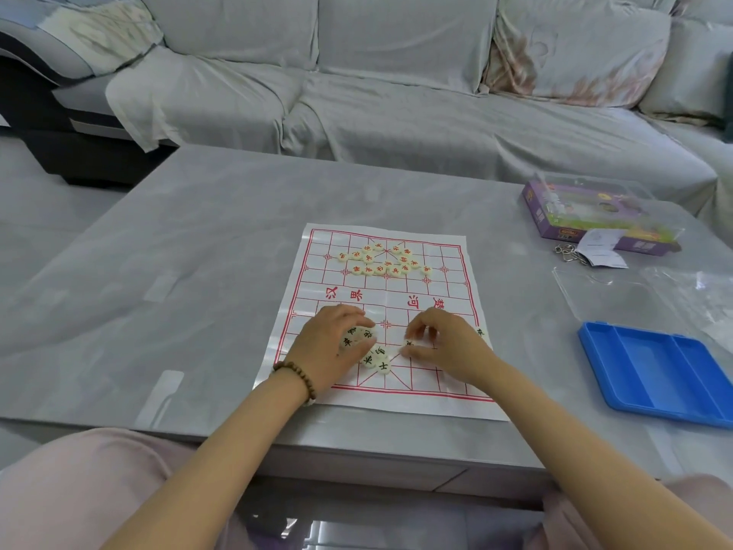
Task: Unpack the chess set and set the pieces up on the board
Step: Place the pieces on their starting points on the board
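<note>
1. Grey-draped sofa point(396, 93) backs a grey, glossy table point(198, 252) where a person seated at the near edge works with both bare hands.
2. At the table's centre lies the board point(396, 299), a white sheet with a red grid. Red characters 汉界 and 楚河 run across its middle band.
3. Red-lettered pieces point(382, 260) sit bunched in a loose cluster on the far half of the board. Their characters are too small to read.
4. Black-lettered pieces point(377, 359) are heaped on the near half, one of them plainly marked 士.
5. Left hand point(337, 343), a beaded bracelet point(297, 375) on its wrist, curls its fingers over several of the black-lettered pieces and grips them.
6. Right hand point(440, 343), just beside the heap, has its fingers bent narrow, with thumb and fingertips pinching a single piece point(408, 344).
7. On the table to the right rest a blue tray point(654, 375) with long compartments and clear plastic wrapping point(634, 295). Beyond them lies a purple box point(595, 220) whose print is illegible, with a paper slip point(599, 248) against it.
</note>
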{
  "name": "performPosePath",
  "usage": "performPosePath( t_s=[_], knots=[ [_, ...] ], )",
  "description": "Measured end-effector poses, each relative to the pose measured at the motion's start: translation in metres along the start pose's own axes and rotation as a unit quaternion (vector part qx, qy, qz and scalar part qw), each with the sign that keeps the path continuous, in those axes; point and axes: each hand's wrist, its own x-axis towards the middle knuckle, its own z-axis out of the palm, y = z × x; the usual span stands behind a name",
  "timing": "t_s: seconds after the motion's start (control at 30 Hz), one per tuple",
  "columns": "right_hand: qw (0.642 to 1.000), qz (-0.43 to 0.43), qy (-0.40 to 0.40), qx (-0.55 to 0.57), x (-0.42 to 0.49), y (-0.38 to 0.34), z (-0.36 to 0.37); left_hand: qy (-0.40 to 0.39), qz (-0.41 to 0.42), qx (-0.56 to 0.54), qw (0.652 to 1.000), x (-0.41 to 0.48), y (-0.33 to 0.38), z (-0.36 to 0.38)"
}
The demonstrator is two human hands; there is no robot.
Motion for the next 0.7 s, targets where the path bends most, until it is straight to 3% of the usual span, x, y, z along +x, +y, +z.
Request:
performPosePath(
  t_s=[0.1, 0.23, 0.43, 0.6, 0.7],
  knots=[
    [0.999, 0.0, 0.0, -0.043, -0.004, 0.001, -0.003, -0.008, 0.014, 0.034, 0.999, 0.003, 0.009, 0.003],
    [0.999, -0.018, -0.045, 0.011, -0.008, 0.008, -0.01, -0.038, 0.022, 0.071, 0.997, 0.008, 0.016, 0.008],
    [0.997, -0.014, 0.054, -0.056, -0.001, 0.019, -0.007, -0.09, 0.025, 0.108, 0.99, 0.022, 0.023, 0.016],
    [0.999, -0.03, -0.019, -0.031, 0.0, 0.027, -0.019, -0.115, 0.023, 0.144, 0.983, 0.032, 0.028, 0.023],
    [0.998, -0.022, 0.024, -0.046, 0.005, 0.032, -0.019, -0.129, 0.02, 0.169, 0.977, 0.034, 0.031, 0.025]
  ],
)
